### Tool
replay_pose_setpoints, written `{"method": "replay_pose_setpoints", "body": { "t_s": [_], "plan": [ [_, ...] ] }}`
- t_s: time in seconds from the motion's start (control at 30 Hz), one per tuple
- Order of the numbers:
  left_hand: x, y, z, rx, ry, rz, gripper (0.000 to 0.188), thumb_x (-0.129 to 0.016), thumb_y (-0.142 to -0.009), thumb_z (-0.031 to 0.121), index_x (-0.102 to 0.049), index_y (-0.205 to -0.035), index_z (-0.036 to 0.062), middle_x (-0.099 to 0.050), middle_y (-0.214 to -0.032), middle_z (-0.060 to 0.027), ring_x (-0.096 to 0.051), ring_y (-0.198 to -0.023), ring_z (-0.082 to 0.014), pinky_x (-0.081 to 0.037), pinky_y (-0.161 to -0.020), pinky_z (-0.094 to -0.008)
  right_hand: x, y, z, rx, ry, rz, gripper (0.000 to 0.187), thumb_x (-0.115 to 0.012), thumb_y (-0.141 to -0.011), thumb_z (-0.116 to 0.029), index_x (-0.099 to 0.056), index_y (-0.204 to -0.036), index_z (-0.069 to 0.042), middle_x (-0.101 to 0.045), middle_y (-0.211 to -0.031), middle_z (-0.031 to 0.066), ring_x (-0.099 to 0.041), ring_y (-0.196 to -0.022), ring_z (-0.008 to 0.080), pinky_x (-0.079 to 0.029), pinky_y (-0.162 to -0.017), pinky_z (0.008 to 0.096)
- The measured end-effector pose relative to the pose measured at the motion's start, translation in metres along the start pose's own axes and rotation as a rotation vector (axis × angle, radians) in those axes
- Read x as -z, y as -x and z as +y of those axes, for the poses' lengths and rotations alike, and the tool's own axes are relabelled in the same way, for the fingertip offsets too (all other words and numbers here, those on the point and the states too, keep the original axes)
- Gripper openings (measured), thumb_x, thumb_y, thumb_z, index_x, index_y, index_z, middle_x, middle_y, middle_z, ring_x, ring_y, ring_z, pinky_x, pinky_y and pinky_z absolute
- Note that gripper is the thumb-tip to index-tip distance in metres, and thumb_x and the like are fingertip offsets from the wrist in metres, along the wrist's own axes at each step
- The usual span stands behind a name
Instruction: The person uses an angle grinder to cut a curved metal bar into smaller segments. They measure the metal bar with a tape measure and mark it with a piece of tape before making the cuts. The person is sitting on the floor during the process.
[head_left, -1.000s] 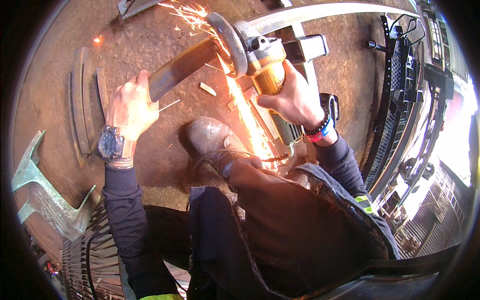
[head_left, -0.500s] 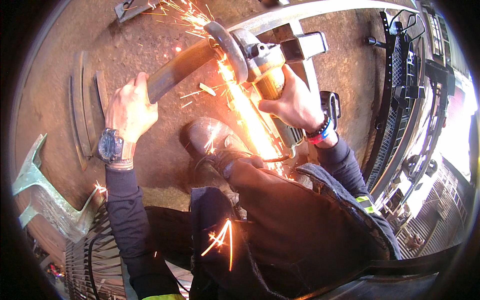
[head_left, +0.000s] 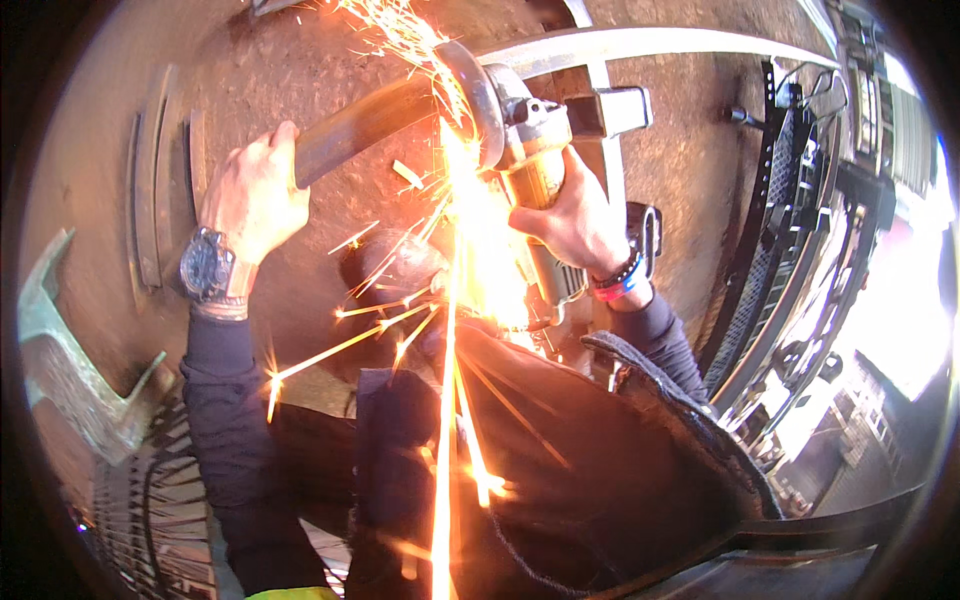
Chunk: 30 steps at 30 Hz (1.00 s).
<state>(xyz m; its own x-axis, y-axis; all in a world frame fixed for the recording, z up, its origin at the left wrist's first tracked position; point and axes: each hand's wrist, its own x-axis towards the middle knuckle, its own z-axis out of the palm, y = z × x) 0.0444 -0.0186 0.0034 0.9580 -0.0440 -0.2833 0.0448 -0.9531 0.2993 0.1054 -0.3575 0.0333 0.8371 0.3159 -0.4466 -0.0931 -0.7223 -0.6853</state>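
Observation:
With my right hand I grip the yellow body of an angle grinder, fingers wrapped round it. Its round guard faces left, against the far end of a flat metal bar. My left hand is closed round the bar's near end. The bar slants up to the right from that hand. A dense orange stream of sparks pours from the contact toward my boot and lap, and more fly up past the guard. The disc's edge is hidden by the guard and the glare.
Curved metal strips lie on the floor at left, above a greenish metal bracket. A pale metal frame with a square tube end stands beyond the grinder. Black metal racks line the right side.
The spark stream has grown brighter and wider, with long streaks now falling across my lap. Both hands, the bar and the grinder keep nearly the same pose; the view has shifted slightly.

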Motion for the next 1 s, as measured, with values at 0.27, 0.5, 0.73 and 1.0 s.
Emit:
{"method": "replay_pose_setpoints", "body": {
  "t_s": [0.27,0.5,0.73,1.0],
  "plan": [
    [0.006,0.002,0.004,-0.014,0.013,0.026,0.048,-0.075,-0.074,0.009,-0.057,-0.117,-0.0039,-0.069,-0.098,-0.0271,-0.070,-0.092,-0.0428,-0.059,-0.080,-0.0485,0.000,0.002,-0.012,-0.055,-0.010,-0.020,0.065,-0.082,-0.066,-0.019,-0.052,-0.118,0.007,-0.070,-0.103,0.0241,-0.070,-0.098,0.0334,-0.054,-0.087,0.0401],
    [0.004,-0.001,0.005,0.008,0.017,0.018,0.047,-0.075,-0.075,0.009,-0.057,-0.116,-0.0025,-0.069,-0.098,-0.0270,-0.069,-0.091,-0.0445,-0.057,-0.080,-0.0496,0.000,-0.003,0.002,-0.050,-0.040,-0.024,0.067,-0.083,-0.066,-0.021,-0.052,-0.117,0.008,-0.069,-0.103,0.0268,-0.070,-0.100,0.0369,-0.054,-0.088,0.0411],
    [0.009,-0.002,0.009,0.002,0.011,-0.006,0.040,-0.074,-0.076,0.009,-0.058,-0.111,-0.0030,-0.069,-0.100,-0.0278,-0.069,-0.093,-0.0438,-0.057,-0.082,-0.0494,-0.002,-0.005,0.007,-0.018,-0.039,0.001,0.066,-0.083,-0.065,-0.022,-0.053,-0.116,0.007,-0.069,-0.101,0.0285,-0.070,-0.098,0.0401,-0.055,-0.087,0.0429],
    [0.011,-0.001,0.009,0.005,0.003,-0.032,0.044,-0.076,-0.077,0.013,-0.058,-0.113,-0.0039,-0.068,-0.102,-0.0274,-0.069,-0.093,-0.0425,-0.057,-0.081,-0.0492,-0.007,-0.007,0.015,0.013,-0.055,0.016,0.068,-0.082,-0.065,-0.024,-0.052,-0.119,0.007,-0.069,-0.104,0.0287,-0.069,-0.101,0.0408,-0.055,-0.089,0.0436]
  ]
}}
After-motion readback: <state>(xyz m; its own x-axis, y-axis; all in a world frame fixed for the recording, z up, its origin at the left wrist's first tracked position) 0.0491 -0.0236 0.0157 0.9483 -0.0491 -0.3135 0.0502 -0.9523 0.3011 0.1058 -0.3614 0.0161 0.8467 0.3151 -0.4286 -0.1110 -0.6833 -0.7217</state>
